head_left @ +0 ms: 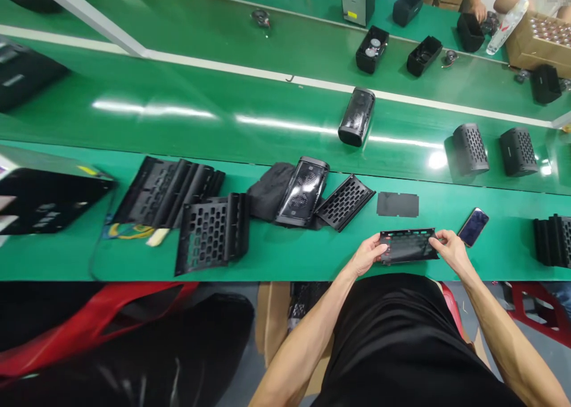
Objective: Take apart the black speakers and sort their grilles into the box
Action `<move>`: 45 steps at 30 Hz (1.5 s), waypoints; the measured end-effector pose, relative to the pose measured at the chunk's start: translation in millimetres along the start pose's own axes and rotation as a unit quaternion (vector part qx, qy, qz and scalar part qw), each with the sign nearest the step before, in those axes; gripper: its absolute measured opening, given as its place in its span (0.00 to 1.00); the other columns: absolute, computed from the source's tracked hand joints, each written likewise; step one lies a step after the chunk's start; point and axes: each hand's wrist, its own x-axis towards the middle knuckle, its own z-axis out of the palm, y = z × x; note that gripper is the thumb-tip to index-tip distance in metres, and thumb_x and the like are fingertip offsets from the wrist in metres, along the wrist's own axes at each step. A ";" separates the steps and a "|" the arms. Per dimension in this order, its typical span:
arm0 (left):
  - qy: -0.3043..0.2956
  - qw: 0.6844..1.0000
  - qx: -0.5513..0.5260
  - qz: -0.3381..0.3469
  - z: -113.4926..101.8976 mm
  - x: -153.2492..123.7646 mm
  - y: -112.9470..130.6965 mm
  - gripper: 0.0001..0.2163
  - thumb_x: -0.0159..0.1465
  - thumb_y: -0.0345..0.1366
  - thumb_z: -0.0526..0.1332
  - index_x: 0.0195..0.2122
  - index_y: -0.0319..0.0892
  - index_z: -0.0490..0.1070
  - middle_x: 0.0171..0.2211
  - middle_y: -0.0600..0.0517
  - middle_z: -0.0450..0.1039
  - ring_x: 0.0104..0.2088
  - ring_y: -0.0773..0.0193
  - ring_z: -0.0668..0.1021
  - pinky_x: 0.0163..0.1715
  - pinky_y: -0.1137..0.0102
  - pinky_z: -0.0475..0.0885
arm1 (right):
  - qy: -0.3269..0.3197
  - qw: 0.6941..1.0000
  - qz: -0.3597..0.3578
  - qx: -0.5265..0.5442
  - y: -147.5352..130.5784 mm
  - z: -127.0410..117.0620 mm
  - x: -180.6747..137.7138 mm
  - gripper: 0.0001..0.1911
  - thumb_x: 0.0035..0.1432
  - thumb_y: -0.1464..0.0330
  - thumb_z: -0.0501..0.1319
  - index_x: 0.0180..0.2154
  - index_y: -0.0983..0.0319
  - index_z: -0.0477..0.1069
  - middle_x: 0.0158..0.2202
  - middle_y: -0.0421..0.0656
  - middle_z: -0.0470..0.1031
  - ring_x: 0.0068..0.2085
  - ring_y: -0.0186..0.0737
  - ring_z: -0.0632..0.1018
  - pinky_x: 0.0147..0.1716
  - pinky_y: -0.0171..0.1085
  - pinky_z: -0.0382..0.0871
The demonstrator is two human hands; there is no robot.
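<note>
Both my hands hold a black perforated grille panel (407,246) just above the near edge of the green table (285,252). My left hand (368,254) grips its left end with fingers closed. At the panel's right end my right hand (450,247) pinches it. A flat black sheet (397,204) lies just beyond the panel. A dark phone (473,227) rests to the right of my right hand.
Stacks of black grilles (213,231) (167,191), a speaker body (303,191) on a black cloth and a loose grille (345,201) lie to the left. Finished speakers (357,116) (470,149) (518,151) sit on the belt. Other people's arms work at the far right.
</note>
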 end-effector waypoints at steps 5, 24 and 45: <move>-0.012 1.000 0.004 -0.009 5.4 -7.5 14.2 0.34 0.53 0.52 0.81 0.54 0.39 0.75 0.44 0.43 0.82 0.36 0.57 0.83 0.32 0.65 0.81 | -0.054 0.970 0.134 0.196 -9.8 -2.9 -5.8 0.31 0.47 0.47 0.73 0.48 0.54 0.72 0.38 0.42 0.82 0.35 0.47 0.81 0.32 0.40 0.73; 0.052 0.984 0.172 0.019 6.7 -24.6 43.6 0.27 0.62 0.61 0.71 0.45 0.39 0.78 0.26 0.54 0.76 0.21 0.62 0.76 0.20 0.68 0.73 | -0.146 0.957 0.091 0.235 -12.9 22.2 -9.9 0.34 0.46 0.38 0.74 0.32 0.55 0.61 0.19 0.30 0.65 0.20 0.31 0.63 0.22 0.33 0.58; 0.044 0.988 0.149 0.015 -2.5 -25.4 49.1 0.30 0.59 0.61 0.73 0.49 0.42 0.71 0.24 0.57 0.75 0.17 0.64 0.77 0.16 0.72 0.70 | -0.166 0.925 0.119 0.320 -20.9 18.5 -14.0 0.27 0.43 0.53 0.78 0.30 0.57 0.64 0.23 0.31 0.63 0.23 0.30 0.63 0.20 0.32 0.58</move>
